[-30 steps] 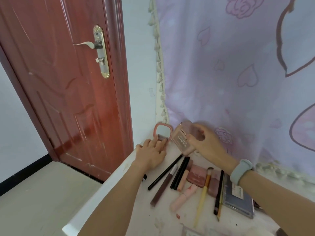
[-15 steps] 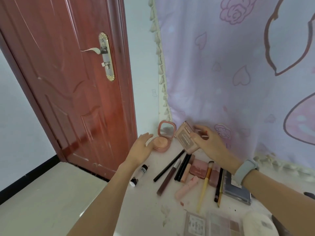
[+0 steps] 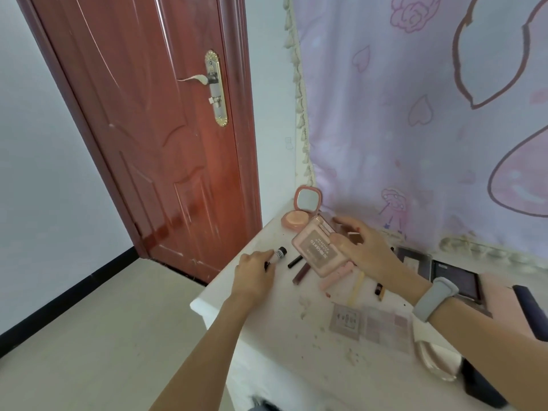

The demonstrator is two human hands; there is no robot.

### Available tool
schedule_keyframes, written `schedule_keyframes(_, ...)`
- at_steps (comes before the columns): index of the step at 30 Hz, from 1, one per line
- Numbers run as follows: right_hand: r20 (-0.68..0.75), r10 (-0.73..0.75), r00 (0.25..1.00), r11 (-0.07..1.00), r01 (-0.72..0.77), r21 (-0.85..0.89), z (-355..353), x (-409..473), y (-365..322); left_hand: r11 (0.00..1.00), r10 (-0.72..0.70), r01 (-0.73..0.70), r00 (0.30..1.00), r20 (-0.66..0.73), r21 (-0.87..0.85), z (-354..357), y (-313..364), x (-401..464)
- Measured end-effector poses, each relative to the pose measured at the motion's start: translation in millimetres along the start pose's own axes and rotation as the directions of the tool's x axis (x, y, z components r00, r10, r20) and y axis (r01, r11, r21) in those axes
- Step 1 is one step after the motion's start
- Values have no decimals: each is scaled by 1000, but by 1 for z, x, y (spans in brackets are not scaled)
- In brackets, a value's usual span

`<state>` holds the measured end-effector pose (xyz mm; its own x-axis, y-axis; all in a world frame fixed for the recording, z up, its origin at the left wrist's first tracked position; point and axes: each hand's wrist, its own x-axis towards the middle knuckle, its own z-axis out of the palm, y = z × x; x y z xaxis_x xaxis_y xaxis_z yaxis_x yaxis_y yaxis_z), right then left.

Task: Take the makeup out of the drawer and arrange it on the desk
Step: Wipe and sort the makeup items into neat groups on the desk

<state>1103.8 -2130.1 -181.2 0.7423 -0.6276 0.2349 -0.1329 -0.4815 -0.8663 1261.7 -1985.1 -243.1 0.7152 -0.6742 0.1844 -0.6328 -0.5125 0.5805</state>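
Note:
My right hand (image 3: 366, 247) holds a pink rectangular palette (image 3: 318, 252) tilted above the row of makeup on the white desk (image 3: 267, 321). My left hand (image 3: 255, 269) closes on a small white tube with a black cap (image 3: 279, 253) near the desk's left edge. An open round pink compact with a mirror (image 3: 302, 210) stands at the back corner. Pencils, a brown lip stick (image 3: 301, 272), a pink tube (image 3: 336, 277) and a yellow-handled brush (image 3: 355, 289) lie below the palette, partly hidden by it.
A clear eyeshadow palette (image 3: 382, 324) and a puff (image 3: 433, 361) lie near the front right. Dark flat palettes (image 3: 456, 281) sit at the right. A red wooden door (image 3: 154, 129) stands left; a lilac curtain (image 3: 430, 114) hangs behind the desk.
My left hand left the compact and moved back left onto the small white tube. My right hand brought the pink palette down over the row. The view tilted lower.

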Motion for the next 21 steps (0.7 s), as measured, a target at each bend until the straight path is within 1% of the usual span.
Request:
schedule_keyframes(3,-5,-1,1000,1000,1,-24,-6,-7,-1,998,46,-44,998,32,-53,5,13,-3)
schedule_keyframes(5,-8,2,1000,999,-3,-46,-11,-9,-1,997,66,-64,995,68,-41,10,19,-5)
schedule_keyframes(9,-30,-3,1000,999,2,-43,-18,-12,-2,995,86,-82,994,75,-47,15,31,-11)
schedule_keyframes(13,-30,-8,1000,998,6,-61,-22,-17,0,995,95,-96,986,135,-3,20,39,-17)
schedule_keyframes(15,-21,-2,1000,998,0,-67,-24,-19,2,996,91,-91,984,155,-7,19,40,-18)
schedule_keyframes(16,-16,-2,1000,997,1,-71,-24,-20,2,996,81,-76,983,163,-37,18,40,-18)
schedule_keyframes(18,-10,-3,1000,997,3,-81,-25,-21,3,988,40,-14,985,167,-154,12,41,-20)
schedule_keyframes(21,1,-1,1000,998,1,-59,-23,-21,1,952,-7,41,994,111,-303,1,46,-26)
